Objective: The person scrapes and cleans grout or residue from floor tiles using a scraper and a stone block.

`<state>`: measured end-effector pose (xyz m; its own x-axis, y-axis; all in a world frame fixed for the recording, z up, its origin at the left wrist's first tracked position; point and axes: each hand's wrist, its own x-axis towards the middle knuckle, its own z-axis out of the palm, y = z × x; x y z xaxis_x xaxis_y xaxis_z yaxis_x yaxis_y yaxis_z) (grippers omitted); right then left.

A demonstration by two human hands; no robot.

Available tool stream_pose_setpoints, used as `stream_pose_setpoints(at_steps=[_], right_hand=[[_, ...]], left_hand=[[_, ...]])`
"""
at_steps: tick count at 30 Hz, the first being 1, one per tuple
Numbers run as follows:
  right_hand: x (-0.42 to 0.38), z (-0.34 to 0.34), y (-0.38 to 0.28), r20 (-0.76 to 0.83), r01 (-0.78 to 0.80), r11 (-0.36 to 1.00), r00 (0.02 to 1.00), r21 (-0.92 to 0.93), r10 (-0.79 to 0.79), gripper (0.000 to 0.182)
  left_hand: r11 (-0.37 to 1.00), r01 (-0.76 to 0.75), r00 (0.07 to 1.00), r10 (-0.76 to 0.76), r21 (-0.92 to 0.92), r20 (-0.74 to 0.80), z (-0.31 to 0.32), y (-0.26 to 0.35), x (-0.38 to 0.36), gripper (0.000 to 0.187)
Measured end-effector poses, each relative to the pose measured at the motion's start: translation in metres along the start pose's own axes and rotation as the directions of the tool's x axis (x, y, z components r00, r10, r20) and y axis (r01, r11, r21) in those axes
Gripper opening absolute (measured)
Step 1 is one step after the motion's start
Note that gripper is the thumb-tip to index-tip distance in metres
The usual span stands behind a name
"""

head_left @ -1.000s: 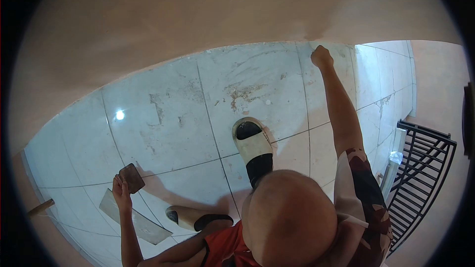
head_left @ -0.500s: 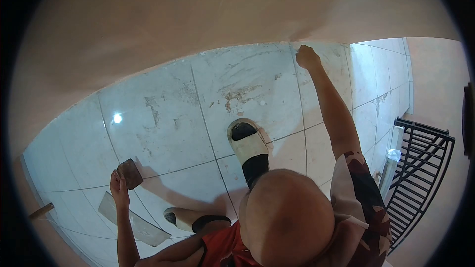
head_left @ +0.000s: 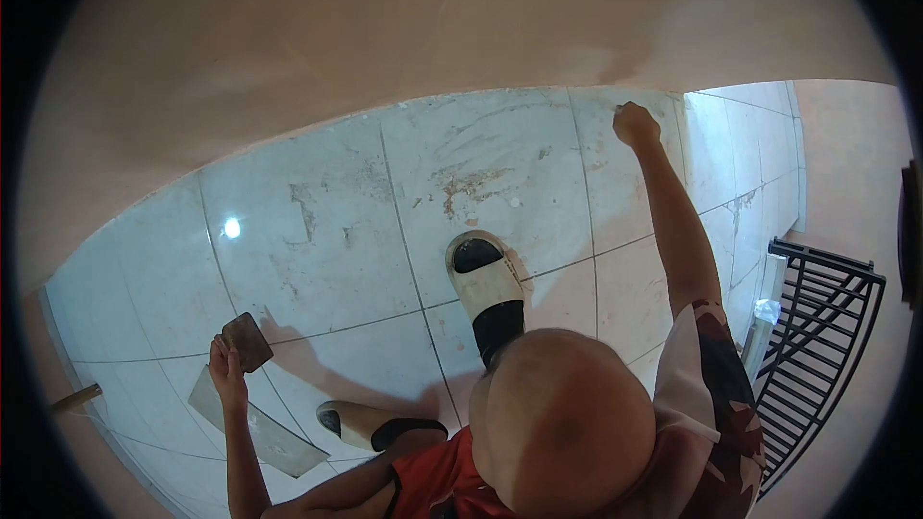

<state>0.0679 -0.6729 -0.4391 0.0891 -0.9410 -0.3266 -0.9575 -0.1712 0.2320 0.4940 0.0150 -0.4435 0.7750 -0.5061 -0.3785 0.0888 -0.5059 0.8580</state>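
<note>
My left hand (head_left: 226, 365) is closed round the edge of a dark brown, flat, square piece (head_left: 249, 341), held out over the tiled floor (head_left: 317, 298). Just below that hand lies a long pale grey flat strip (head_left: 264, 437) on the tiles. With the arm stretched forward, my right hand (head_left: 637, 123) makes a fist close to the base of the wall (head_left: 385, 29). Whatever that fist may hold is hidden by the fingers.
My slippered foot (head_left: 483, 279) stands on scuffed, stained tiles, the other slipper (head_left: 351, 423) to its left. A black metal rack (head_left: 817, 346) leans at the right. At the far left a brown wooden piece (head_left: 79, 399) sticks out.
My right hand has moved to the right along the wall base, still closed. My left hand has barely shifted with the brown square piece.
</note>
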Motion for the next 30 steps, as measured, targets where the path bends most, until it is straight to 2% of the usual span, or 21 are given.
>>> stream_pose_setpoints(at_steps=[2,4,7,11,13,20,23,25,26,27,29,30], right_hand=[[0.005,0.002,0.001,0.010,-0.021,1.000,1.000,0.006,0.021,0.032],[0.014,0.006,-0.005,0.015,-0.054,0.998,0.998,0.038,0.053,0.033],[0.013,0.016,-0.030,0.024,-0.004,0.998,1.000,0.065,0.002,0.033],[0.006,0.017,-0.054,0.059,0.095,0.995,0.994,0.023,-0.096,0.032],[0.000,0.018,-0.060,0.057,0.095,0.995,0.994,0.026,-0.096,0.031],[-0.034,0.025,-0.076,0.069,0.256,0.964,0.963,0.066,-0.261,0.029],[-0.056,0.031,-0.090,0.031,0.408,0.911,0.911,0.063,-0.411,0.026],[-0.078,0.036,-0.099,0.027,0.461,0.882,0.884,0.100,-0.466,0.024],[-0.090,0.037,-0.103,0.010,0.494,0.862,0.867,0.112,-0.498,0.024],[-0.104,0.038,-0.106,-0.010,0.525,0.842,0.849,0.125,-0.528,0.023],[-0.130,0.048,-0.111,-0.043,0.547,0.825,0.836,0.140,-0.547,0.026],[-0.143,0.046,-0.109,-0.055,0.523,0.838,0.852,0.158,-0.521,0.026]], left_hand=[[1.000,-0.023,1.000,0.023,-0.017,-0.006,-0.017,-0.025,-0.003,0.007],[0.994,0.085,0.990,-0.092,0.066,0.111,-0.047,-0.056,-0.001,0.032],[0.993,-0.010,0.996,-0.001,0.121,0.091,-0.041,-0.046,-0.003,0.032],[0.994,0.063,0.997,-0.067,0.094,0.044,-0.021,-0.016,-0.009,0.030],[0.996,0.057,0.998,-0.058,0.061,0.018,-0.010,-0.002,-0.010,0.016],[0.995,-0.023,0.995,0.013,0.097,0.100,-0.010,-0.011,-0.001,0.017],[1.000,0.014,0.998,-0.014,0.000,0.064,-0.006,-0.013,-0.002,0.016],[0.989,-0.036,0.994,0.020,0.146,0.109,-0.017,-0.020,0.001,0.018],[0.991,-0.041,0.997,0.032,0.130,0.074,-0.005,-0.006,-0.003,0.023],[0.973,-0.113,0.992,0.100,0.199,0.074,-0.007,-0.010,-0.003,0.029],[0.969,-0.103,0.993,0.086,0.224,0.084,-0.004,-0.005,-0.007,0.033],[0.986,-0.030,0.998,0.021,0.166,0.053,-0.008,-0.015,-0.006,0.033]])
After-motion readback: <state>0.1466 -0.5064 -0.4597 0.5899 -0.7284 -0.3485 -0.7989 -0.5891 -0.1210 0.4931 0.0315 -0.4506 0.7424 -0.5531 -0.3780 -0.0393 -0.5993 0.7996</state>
